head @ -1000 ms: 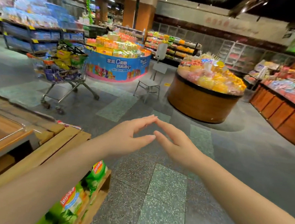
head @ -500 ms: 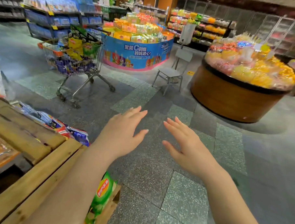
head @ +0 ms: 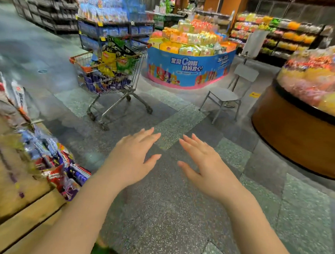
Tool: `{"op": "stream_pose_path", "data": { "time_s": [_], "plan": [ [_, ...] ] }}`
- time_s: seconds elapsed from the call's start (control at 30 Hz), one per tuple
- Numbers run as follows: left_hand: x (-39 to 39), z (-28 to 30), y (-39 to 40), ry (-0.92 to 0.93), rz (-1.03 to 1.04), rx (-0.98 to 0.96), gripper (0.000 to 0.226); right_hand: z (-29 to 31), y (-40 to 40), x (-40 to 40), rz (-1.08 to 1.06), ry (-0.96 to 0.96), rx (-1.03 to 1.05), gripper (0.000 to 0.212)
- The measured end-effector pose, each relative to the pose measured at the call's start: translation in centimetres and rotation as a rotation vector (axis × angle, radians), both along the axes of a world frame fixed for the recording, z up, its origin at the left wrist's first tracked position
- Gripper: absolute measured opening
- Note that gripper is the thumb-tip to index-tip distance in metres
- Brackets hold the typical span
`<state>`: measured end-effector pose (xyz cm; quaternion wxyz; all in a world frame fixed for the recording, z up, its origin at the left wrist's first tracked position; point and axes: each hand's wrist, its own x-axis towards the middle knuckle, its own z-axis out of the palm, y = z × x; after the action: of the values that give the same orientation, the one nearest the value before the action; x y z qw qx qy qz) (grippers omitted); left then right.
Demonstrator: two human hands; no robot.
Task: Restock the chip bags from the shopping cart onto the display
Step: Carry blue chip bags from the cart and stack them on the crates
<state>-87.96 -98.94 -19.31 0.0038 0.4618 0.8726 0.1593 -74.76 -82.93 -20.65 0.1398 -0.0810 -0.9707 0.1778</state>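
Both hands [head: 171, 161] empty, fingers spread; shopping cart [head: 109, 74] ahead, chair [head: 229, 91] beside, blurry display [head: 26, 178] left.

Speckled grey-green tile floor [head: 168, 213]; grey chair [head: 226, 93] between blue promo island [head: 188, 70], round wooden bin [head: 296, 136].

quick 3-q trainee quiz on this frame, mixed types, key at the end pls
1. True or false: the left hand grips a chip bag.
2. Where are the yellow and green chip bags? A) in the shopping cart B) on the grey chair C) on the floor
3. Fill in: both the left hand and the right hand are held over the ____.

Key: 1 false, both hands are open and hold nothing; 2 A; 3 floor.
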Motion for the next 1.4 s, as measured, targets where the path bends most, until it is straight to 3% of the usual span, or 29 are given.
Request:
{"op": "stream_pose_path", "data": {
  "time_s": [0.2, 0.53, 0.7, 0.87, 1.03, 1.2, 1.4],
  "plan": [
    [-4.4, 2.1, 7.0, 0.127, 0.144, -0.068, 0.059, 2.4, 10.1, -6.9, 0.114, 0.04, 0.1, 0.062],
    [-14.9, 0.9, 11.3, 0.117, 0.323, -0.083, 0.059, 1.1, 16.6, -21.6, 0.395, -0.031, 0.102, 0.059],
    [-24.2, 0.4, 14.3, 0.108, 0.312, -0.048, 0.061, 0.9, 19.7, -31.3, 0.523, -0.028, 0.129, 0.073],
    [-34.2, 0.8, 17.2, 0.092, 0.281, 0.002, 0.059, 2.5, 23.5, -42.1, 0.509, -0.034, 0.116, 0.072],
    [-44.6, 1.1, 19.4, 0.075, 0.337, -0.102, 0.06, 3.7, 25.3, -52.7, 0.461, -0.011, 0.098, 0.067],
    [-53.3, 0.0, 21.5, -0.036, 0.326, -0.074, 0.063, 2.5, 27.4, -61.9, 0.485, -0.098, 0.054, 0.069],
    [-66.0, -1.2, 24.7, -0.095, 0.426, -0.266, 0.063, 0.2, 30.3, -75.5, 0.542, -0.13, 0.012, 0.064]
  ]
}}
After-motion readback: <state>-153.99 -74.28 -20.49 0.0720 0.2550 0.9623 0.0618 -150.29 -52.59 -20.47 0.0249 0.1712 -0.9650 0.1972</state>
